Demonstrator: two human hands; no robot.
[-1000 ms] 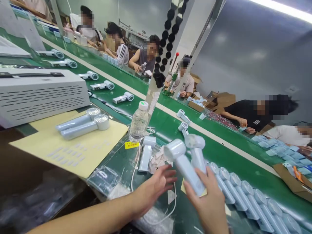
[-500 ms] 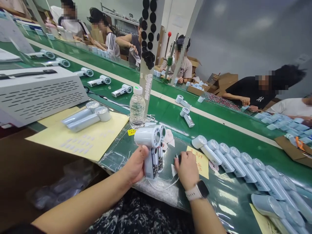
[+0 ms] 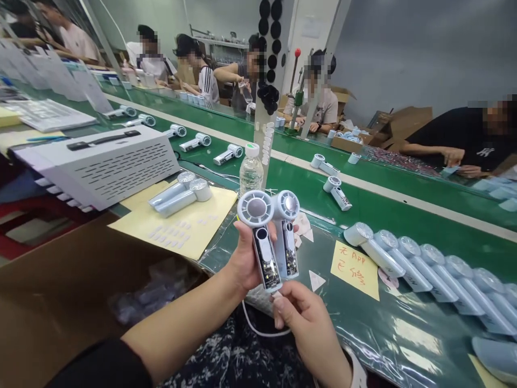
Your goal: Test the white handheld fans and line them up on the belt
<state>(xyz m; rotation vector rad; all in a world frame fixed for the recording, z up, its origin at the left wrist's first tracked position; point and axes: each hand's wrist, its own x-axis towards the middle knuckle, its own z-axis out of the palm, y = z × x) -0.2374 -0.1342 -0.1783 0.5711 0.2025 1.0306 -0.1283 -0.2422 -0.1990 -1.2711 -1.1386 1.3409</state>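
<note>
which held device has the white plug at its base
The front pale-blue, round-headed device, overlapping the other; the right hand holds the white cable plug at its base.

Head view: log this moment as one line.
Left hand: holding two handheld fans | Right hand: pinching white cable at nearer fan's base | Circuit boards: exposed

Bottle behind two fans, apparently on the bench, note to their right
</note>
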